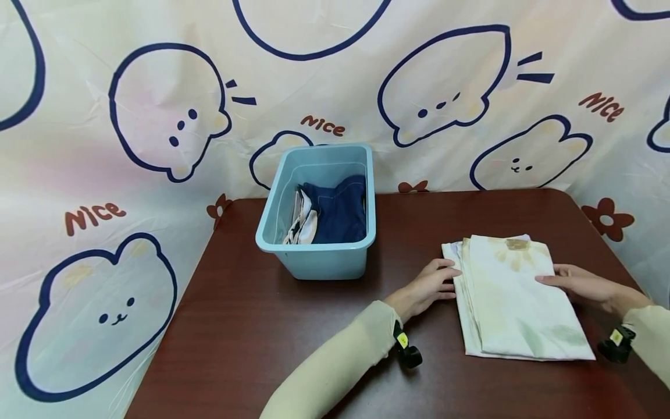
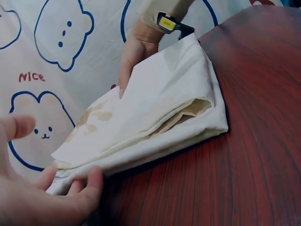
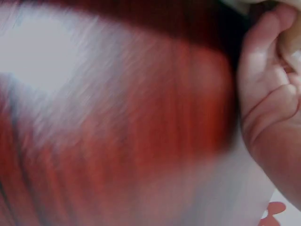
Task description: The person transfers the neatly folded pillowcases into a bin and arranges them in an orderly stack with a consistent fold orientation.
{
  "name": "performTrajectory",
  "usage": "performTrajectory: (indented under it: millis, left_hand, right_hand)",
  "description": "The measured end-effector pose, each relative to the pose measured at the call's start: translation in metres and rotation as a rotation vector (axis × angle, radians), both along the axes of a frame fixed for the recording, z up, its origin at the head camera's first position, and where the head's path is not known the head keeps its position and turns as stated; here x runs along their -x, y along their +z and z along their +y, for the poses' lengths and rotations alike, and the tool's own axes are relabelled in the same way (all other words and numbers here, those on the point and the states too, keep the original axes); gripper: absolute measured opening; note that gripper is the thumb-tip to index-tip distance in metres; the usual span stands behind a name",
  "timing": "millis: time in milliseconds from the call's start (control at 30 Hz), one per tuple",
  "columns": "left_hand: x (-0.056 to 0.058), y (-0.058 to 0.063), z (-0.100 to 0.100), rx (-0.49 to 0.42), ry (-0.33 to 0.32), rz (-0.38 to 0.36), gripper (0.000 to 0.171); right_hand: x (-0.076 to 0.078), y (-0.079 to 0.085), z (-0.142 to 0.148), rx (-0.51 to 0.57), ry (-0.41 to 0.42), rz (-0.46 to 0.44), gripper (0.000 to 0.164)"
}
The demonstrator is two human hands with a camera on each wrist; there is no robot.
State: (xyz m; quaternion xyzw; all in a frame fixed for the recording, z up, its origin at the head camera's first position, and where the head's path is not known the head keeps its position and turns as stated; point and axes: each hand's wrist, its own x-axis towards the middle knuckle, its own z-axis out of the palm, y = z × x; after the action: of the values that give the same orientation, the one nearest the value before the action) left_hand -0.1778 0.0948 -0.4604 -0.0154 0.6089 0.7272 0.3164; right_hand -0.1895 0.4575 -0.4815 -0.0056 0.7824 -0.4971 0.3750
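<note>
A folded white cloth with faint yellow and green prints lies in several layers on the right half of the table. My left hand is at its left edge; in the left wrist view the fingertips touch the lower layers while the thumb stays up and apart. At the opposite edge my right hand grips the cloth, thumb on top and the other fingers hidden beneath. The right wrist view catches only part of that hand, blurred, beside the tabletop.
Left of the cloth, near the back of the brown table, stands a light blue bin. Dark blue fabric and a patterned light cloth are inside. A printed curtain hangs behind the table and along its sides.
</note>
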Motion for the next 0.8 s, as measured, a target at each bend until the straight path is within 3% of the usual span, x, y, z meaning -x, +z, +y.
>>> performTrajectory:
  millis: [167,267,367,500,600,733,800]
  left_hand:
    - [0.003,-0.004,0.005,-0.088,0.11,-0.091,0.045]
    - [0.006,-0.006,0.01,-0.1,0.125,-0.131,0.044]
    - [0.008,-0.008,0.016,-0.052,0.109,-0.133,0.04]
    - [0.006,-0.007,0.02,0.096,0.026,-0.052,0.038]
    - [0.004,-0.005,0.021,0.234,-0.091,0.068,0.041]
    - [-0.001,-0.001,0.021,0.39,-0.246,0.197,0.063]
    - [-0.003,0.0,0.021,0.419,-0.302,0.221,0.076]
  right_hand:
    - [-0.001,-0.004,0.004,0.064,-0.046,-0.04,0.047]
    - [0.0,-0.006,0.006,0.062,-0.063,-0.039,0.049]
    - [0.0,-0.008,0.009,0.047,-0.076,-0.038,0.048]
    - [-0.001,-0.008,0.01,0.059,-0.09,-0.038,0.031]
    - [-0.001,-0.008,0.01,0.071,-0.102,-0.035,0.02]
    - [-0.002,-0.007,0.011,0.078,-0.106,-0.039,0.014]
    - [-0.002,-0.007,0.014,0.096,-0.091,-0.046,0.015]
